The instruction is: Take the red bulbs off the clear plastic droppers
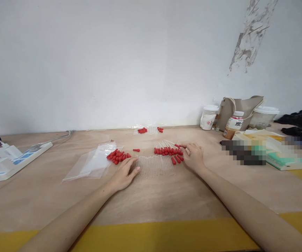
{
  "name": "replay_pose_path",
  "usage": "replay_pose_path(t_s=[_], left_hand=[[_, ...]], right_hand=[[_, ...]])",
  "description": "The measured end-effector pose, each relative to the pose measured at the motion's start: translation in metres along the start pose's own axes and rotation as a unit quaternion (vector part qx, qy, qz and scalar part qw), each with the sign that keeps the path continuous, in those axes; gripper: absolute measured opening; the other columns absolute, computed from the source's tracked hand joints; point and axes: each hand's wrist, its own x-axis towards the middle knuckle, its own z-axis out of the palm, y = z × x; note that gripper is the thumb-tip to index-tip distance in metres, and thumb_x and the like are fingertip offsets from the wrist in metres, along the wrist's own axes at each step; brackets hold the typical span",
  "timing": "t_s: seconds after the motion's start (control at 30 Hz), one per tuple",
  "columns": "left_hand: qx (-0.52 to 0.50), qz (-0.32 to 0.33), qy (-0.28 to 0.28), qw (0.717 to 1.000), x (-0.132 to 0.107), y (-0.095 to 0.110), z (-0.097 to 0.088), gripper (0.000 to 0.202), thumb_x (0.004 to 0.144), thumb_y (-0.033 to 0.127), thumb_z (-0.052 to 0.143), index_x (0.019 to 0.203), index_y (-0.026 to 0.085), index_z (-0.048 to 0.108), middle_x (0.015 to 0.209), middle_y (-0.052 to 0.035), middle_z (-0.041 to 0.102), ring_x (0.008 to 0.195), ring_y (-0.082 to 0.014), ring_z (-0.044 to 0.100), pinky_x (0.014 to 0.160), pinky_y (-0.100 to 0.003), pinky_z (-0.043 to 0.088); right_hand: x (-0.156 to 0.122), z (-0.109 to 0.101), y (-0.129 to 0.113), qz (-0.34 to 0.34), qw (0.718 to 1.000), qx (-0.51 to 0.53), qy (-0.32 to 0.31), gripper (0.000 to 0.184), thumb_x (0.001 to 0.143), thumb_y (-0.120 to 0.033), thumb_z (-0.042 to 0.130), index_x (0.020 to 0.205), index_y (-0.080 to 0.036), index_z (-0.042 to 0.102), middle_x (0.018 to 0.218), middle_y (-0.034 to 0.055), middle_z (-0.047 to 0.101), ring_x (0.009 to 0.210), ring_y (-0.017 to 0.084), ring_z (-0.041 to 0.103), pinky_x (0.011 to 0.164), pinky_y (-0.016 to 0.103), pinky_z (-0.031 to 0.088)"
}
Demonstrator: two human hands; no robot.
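My right hand point(192, 155) is closed, its fingertips on the red bulb of a dropper point(177, 146) whose thin clear tube points left and away. Just below lies a row of droppers with red bulbs point(166, 151), their tubes fanned toward the wall. A few loose red rubber bulbs point(177, 160) rest nearest that hand. My left hand point(126, 174) lies on the table with thumb and fingers apart, beside the left end of a row of clear glass tubes point(154, 165). A pile of red bulbs point(118, 156) sits just beyond it, and a single bulb point(136, 150) lies apart.
Clear plastic bags point(90, 162) lie at left, near a power strip point(32, 157). By the wall is another bag with red bulbs point(142, 130). At right stand a paper cup point(209, 118), a bottle point(234, 125), a grey bag point(225, 108) and a green-and-white box point(284, 159).
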Motion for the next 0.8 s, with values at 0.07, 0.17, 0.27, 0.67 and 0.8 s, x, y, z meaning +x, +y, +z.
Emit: replay_pose_path(t_s=[0.07, 0.17, 0.27, 0.67, 0.8], left_hand=[[-0.004, 0.003, 0.006, 1.000, 0.000, -0.001, 0.000, 0.038, 0.086, 0.039, 0.040, 0.118, 0.018, 0.044, 0.117, -0.0092, 0.051, 0.110, -0.0209, 0.047, 0.093, -0.037, 0.038], [-0.003, 0.016, 0.037, 0.999, -0.001, 0.000, -0.001, 0.038, 0.086, 0.036, 0.041, 0.121, 0.020, 0.041, 0.121, -0.0087, 0.048, 0.113, -0.0206, 0.043, 0.095, -0.038, 0.036], [0.020, 0.064, 0.090, 0.994, -0.001, 0.005, -0.003, 0.038, 0.087, 0.032, 0.041, 0.123, 0.021, 0.040, 0.126, -0.0082, 0.043, 0.119, -0.0203, 0.036, 0.100, -0.039, 0.031], [0.105, 0.190, 0.081, 0.973, -0.002, 0.025, 0.009, 0.022, 0.088, 0.025, 0.041, 0.092, 0.018, 0.062, 0.078, -0.0044, 0.062, 0.077, -0.0174, 0.049, 0.074, -0.033, 0.036], [0.118, 0.186, 0.099, 0.971, -0.002, 0.027, 0.007, 0.022, 0.088, 0.025, 0.041, 0.085, 0.018, 0.062, 0.075, -0.0041, 0.061, 0.075, -0.0173, 0.047, 0.072, -0.033, 0.034]], right_hand=[[-0.003, -0.004, -0.006, -0.013, 0.999, 0.037, 0.010, 0.020, 0.081, -0.027, 0.046, 0.087, -0.022, 0.065, 0.085, 0.0033, 0.065, 0.086, 0.019, 0.051, 0.076, 0.034, 0.025], [-0.011, -0.008, -0.018, -0.053, 0.993, 0.099, -0.023, 0.019, 0.082, -0.027, 0.046, 0.088, -0.022, 0.063, 0.084, 0.0032, 0.064, 0.084, 0.019, 0.051, 0.078, 0.033, 0.027], [-0.021, -0.006, -0.032, -0.107, 0.978, 0.166, -0.073, 0.017, 0.082, -0.025, 0.046, 0.087, -0.023, 0.062, 0.083, 0.0025, 0.063, 0.083, 0.018, 0.052, 0.079, 0.034, 0.031], [-0.046, -0.004, -0.067, -0.190, 0.937, 0.258, -0.142, 0.015, 0.082, -0.019, 0.047, 0.090, -0.021, 0.060, 0.080, 0.0030, 0.061, 0.079, 0.016, 0.050, 0.072, 0.031, 0.039], [-0.047, -0.007, -0.070, -0.207, 0.949, 0.194, -0.140, 0.017, 0.079, -0.024, 0.050, 0.092, -0.022, 0.061, 0.090, 0.0046, 0.060, 0.085, 0.018, 0.050, 0.077, 0.035, 0.034]])
